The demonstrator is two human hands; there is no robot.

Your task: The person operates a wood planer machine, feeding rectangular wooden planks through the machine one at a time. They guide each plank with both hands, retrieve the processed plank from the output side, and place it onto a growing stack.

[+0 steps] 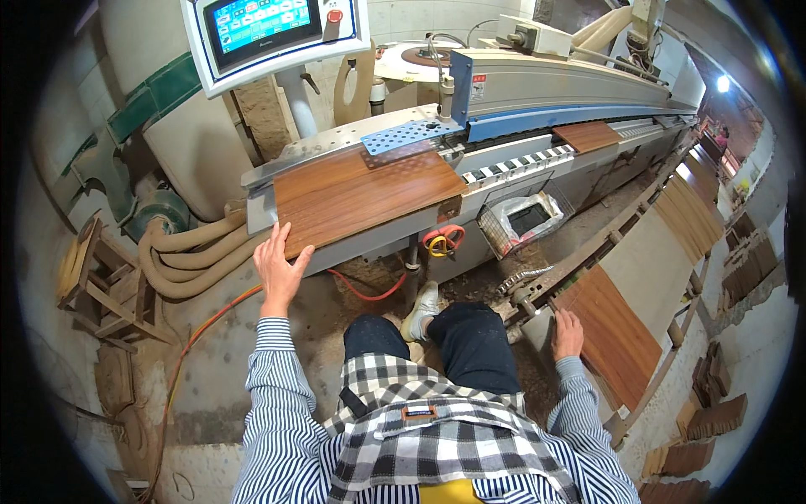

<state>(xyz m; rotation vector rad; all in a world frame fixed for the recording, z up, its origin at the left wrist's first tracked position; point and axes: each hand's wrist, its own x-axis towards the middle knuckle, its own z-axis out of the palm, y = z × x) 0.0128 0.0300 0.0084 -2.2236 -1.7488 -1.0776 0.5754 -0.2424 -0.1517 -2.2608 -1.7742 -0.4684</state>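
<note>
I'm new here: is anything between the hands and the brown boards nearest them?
Nothing visible: the left hand touches the left board on the machine, and the right hand is at the left edge of the right board.

Your left hand (280,267) bears on the near-left corner of the wood-grain panel (361,197), fingers and thumb spread, while the panel lies flat on the machine bed beneath the edge of the blue perforated plate (407,135). Your right hand (567,336) is positioned at the left edge of a second wood-grain panel (617,340), which lies on the roller rack (675,333) to your right. The control screen (263,25) is lit, and a wire basket (492,231) is located below the machine's front edge.
</note>
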